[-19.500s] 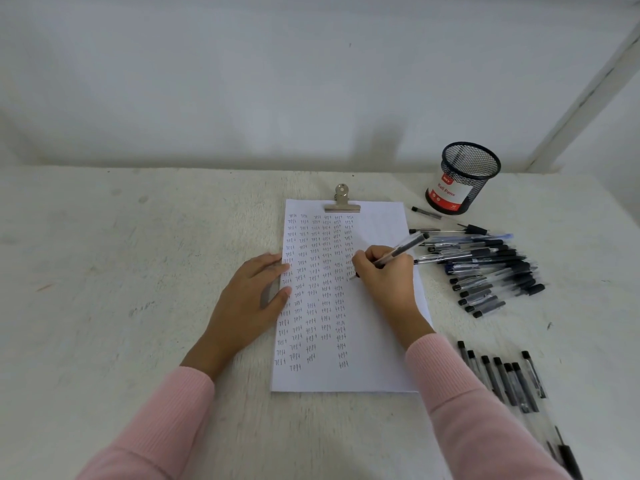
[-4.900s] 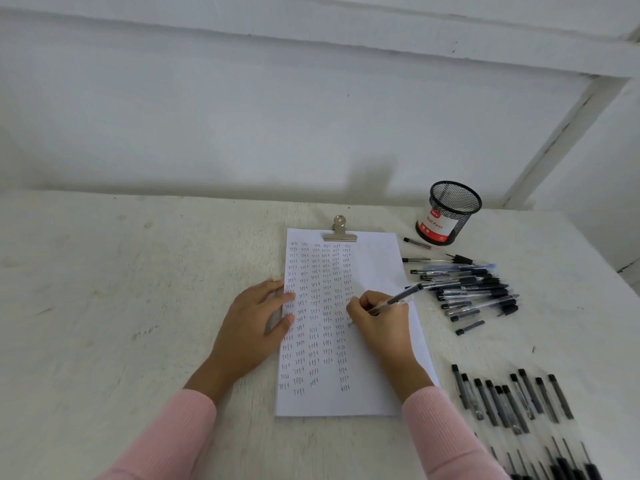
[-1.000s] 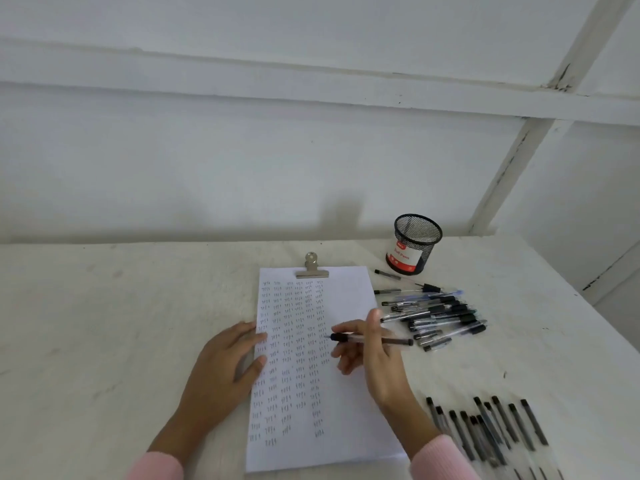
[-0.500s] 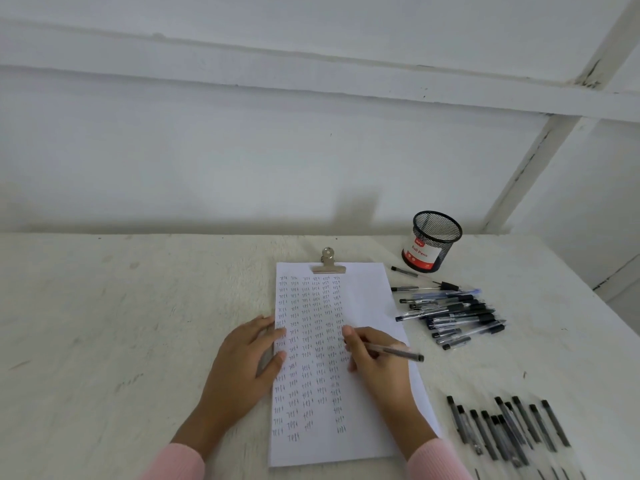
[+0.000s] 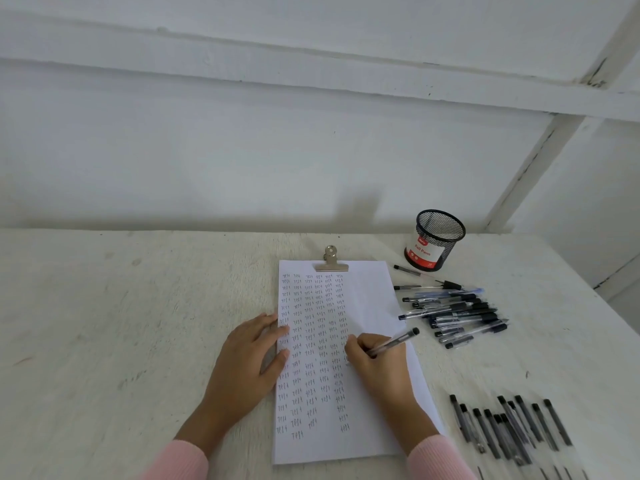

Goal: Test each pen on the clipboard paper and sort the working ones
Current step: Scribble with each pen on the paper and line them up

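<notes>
From the head camera, a white sheet of paper lies on a rough white table, held at its top by a silver metal clip. Rows of small dark marks fill the left and middle of the paper. The left hand lies flat with its fingers spread, and its fingertips press on the left edge of the paper. The right hand has its fingers closed tight around a clear pen with a black cap end. The pen tip points down at the paper, next to the marks. To the right of the paper lies a loose pile of clear and black pens. Nearer the person, a row of black-capped pens lies side by side. A black wire mesh cup with a red and white label stands behind the pile.
</notes>
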